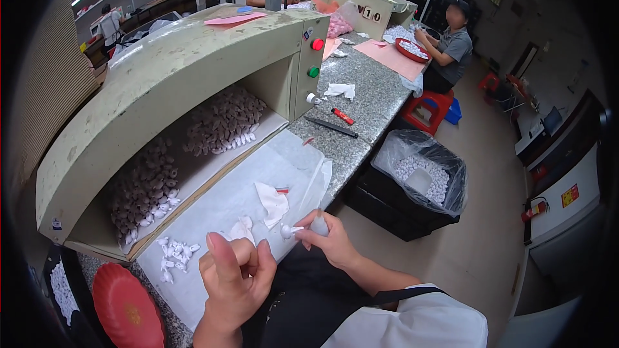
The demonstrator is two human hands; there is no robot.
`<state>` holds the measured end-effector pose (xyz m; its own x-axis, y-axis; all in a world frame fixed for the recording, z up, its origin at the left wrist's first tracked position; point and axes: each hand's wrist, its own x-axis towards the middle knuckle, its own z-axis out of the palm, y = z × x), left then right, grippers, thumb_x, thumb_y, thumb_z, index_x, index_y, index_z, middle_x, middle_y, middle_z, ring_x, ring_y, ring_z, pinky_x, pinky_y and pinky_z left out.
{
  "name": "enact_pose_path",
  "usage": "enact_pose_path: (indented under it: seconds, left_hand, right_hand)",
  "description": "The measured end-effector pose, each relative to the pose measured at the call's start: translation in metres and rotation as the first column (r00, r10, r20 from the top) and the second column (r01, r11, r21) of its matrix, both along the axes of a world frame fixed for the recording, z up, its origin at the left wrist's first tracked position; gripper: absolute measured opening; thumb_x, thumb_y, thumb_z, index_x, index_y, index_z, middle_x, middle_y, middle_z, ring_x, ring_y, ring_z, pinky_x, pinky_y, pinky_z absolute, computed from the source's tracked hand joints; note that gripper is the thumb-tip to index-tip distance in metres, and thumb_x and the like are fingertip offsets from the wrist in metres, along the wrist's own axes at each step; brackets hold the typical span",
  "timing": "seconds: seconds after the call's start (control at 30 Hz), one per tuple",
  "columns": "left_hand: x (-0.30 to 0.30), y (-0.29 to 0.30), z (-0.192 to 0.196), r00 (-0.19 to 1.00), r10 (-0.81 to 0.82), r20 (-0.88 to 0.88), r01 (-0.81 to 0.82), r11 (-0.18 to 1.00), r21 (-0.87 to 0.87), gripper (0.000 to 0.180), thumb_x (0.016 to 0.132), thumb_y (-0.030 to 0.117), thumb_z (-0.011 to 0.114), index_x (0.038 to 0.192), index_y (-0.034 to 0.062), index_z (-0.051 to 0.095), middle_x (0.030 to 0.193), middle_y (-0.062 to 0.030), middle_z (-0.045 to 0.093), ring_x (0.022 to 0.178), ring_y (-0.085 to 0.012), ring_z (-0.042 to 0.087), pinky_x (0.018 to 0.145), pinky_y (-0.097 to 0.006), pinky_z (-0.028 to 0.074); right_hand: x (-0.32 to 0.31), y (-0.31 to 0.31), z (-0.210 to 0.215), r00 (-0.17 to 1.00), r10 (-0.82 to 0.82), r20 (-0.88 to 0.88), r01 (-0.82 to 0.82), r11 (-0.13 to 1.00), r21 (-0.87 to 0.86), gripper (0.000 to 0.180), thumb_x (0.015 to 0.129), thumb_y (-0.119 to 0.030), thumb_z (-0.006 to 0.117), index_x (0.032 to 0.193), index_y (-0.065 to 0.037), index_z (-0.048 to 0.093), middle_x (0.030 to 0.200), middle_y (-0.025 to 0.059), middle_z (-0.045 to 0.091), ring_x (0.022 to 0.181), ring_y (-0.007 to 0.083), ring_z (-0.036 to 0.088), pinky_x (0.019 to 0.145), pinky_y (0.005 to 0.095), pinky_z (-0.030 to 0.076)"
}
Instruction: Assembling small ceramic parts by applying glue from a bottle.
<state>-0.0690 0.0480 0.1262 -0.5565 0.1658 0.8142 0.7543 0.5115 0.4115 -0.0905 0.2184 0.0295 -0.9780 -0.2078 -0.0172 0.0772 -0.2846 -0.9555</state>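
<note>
My right hand [330, 242] is closed on a small white plastic piece [290, 232] with a rounded end, held over the near edge of the table. A pale greyish tip [319, 225] shows among its fingers; I cannot tell whether it is a finger cover or a held thing. To the left, my left hand [233, 280] is raised with index finger and thumb apart and the other fingers curled; nothing shows in it. A loose group of small white pieces [177, 256] lies on the white sheet [219, 212] beyond it. Crumpled white cloths [272, 203] lie near both hands.
A beige arched box [193, 58] with red and green buttons holds many white pieces [222, 119]. A red scalloped tray [126, 306] stands at near left. Black tweezers [331, 127] and a red marker [342, 116] lie beyond. At right is a plastic-lined bin [419, 180]; another person [451, 45] sits farther back.
</note>
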Motion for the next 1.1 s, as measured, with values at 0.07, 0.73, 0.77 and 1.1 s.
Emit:
enact_pose_path:
  seconds: [0.07, 0.73, 0.77, 1.1]
  left_hand:
    - [0.001, -0.01, -0.014, 0.992, 0.027, 0.122, -0.034, 0.998, 0.051, 0.085, 0.067, -0.01, 0.053, 0.13, 0.0019, -0.003, 0.043, -0.0001, 0.038, 0.036, -0.0063, 0.032, 0.037, -0.019, 0.026]
    - [0.035, -0.05, -0.1, 0.706, -0.278, 0.651, -0.283, 0.732, 0.62, 0.022, 0.07, -0.003, 0.06, 0.091, -0.0045, 0.055, 0.079, -0.0066, 0.057, 0.074, -0.0112, 0.055, 0.067, -0.02, 0.043]
    - [0.04, -0.046, -0.101, 0.711, -0.271, 0.649, -0.292, 0.725, 0.623, 0.022, 0.07, -0.003, 0.06, 0.091, -0.0045, 0.055, 0.079, -0.0066, 0.057, 0.074, -0.0112, 0.055, 0.067, -0.02, 0.043]
    - [0.043, -0.048, -0.091, 0.8, 0.034, 0.599, -0.291, 0.894, 0.339, 0.021, 0.066, -0.006, 0.06, 0.087, -0.0032, 0.059, 0.081, -0.0112, 0.06, 0.073, -0.0154, 0.058, 0.064, -0.023, 0.044]
  right_hand:
    - [-0.007, -0.007, 0.006, 1.0, -0.003, 0.006, 0.003, 1.0, 0.003, 0.011, 0.073, -0.002, 0.059, 0.082, 0.0, 0.053, 0.068, 0.0058, 0.054, 0.057, 0.0085, 0.048, 0.051, 0.0204, 0.039]
    - [-0.011, -0.062, 0.022, 0.815, 0.416, -0.403, -0.23, 0.871, 0.434, 0.019, 0.073, -0.016, 0.06, 0.083, -0.002, 0.052, 0.078, 0.0093, 0.058, 0.074, 0.023, 0.057, 0.065, 0.0278, 0.042]
    - [-0.007, -0.061, 0.021, 0.823, 0.438, -0.363, -0.261, 0.858, 0.442, 0.019, 0.073, -0.017, 0.06, 0.083, -0.002, 0.052, 0.077, 0.0094, 0.058, 0.073, 0.0231, 0.057, 0.064, 0.0282, 0.042]
    - [-0.014, -0.067, 0.024, 0.772, 0.488, -0.406, -0.261, 0.827, 0.499, 0.014, 0.067, -0.001, 0.064, 0.078, 0.001, 0.057, 0.076, 0.0084, 0.06, 0.07, 0.0144, 0.057, 0.063, 0.0228, 0.043]
